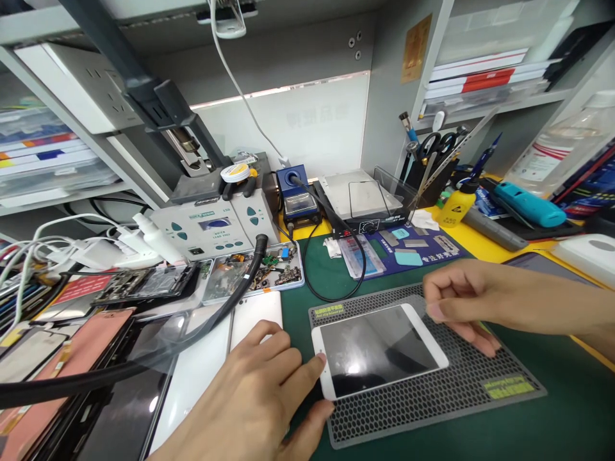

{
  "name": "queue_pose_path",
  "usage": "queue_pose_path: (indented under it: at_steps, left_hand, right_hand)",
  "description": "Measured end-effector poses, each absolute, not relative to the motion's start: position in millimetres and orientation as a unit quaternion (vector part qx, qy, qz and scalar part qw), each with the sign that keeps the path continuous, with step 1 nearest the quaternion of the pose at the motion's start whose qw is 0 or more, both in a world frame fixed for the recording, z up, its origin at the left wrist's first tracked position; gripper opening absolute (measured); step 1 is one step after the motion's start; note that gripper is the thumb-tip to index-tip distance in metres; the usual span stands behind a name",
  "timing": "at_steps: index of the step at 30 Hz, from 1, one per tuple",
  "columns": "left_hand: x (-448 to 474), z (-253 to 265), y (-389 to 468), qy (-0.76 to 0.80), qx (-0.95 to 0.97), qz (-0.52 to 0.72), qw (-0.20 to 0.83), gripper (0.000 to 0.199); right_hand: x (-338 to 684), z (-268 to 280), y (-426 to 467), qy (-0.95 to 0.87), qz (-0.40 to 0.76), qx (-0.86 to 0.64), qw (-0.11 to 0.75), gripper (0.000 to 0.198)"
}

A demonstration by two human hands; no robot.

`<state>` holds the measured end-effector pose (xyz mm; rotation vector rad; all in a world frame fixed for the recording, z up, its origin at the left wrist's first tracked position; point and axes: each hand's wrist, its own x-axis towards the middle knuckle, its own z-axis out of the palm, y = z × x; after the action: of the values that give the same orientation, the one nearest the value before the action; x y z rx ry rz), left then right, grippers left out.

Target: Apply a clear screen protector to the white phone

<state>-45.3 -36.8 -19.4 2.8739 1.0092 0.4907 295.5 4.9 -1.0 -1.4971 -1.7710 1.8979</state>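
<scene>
A white-framed tablet [379, 349] with a dark, glossy screen lies face up on a grey honeycomb-patterned pad [384, 416]. At its left edge is my left hand [262, 390]; the index fingertip touches the white bezel, and the thumb rests by the near left corner. These two fingers are apart, not wrapped round the tablet. My right hand [461, 304] is over the far right corner, thumb and index finger pinched together. A faint see-through patch shows beside that thumb, but what the pinch holds cannot be made out.
A black hose [202, 330] crosses the left side above stacked phones and panels. Behind are a parts tray [288, 272], a soldering station [216, 224] and a black cable [362, 256]. A yellow bottle [459, 205] and a turquoise tool [528, 202] lie back right.
</scene>
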Motion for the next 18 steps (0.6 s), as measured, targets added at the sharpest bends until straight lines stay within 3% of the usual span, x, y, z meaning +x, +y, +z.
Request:
queue_pose_path:
  at_steps: [11, 18]
  left_hand:
    - [-48.2, -21.3, -38.0, 0.319, 0.932, 0.166, 0.052, 0.010]
    - [-44.8, -16.5, -34.6, 0.367, 0.913, 0.169, 0.049, 0.064]
  right_hand:
    - [302.4, -10.5, 4.7, -0.589, 0.634, -0.492, 0.096, 0.033]
    - [294.2, -1.5, 3.0, -0.584, 0.631, -0.503, 0.090, 0.024]
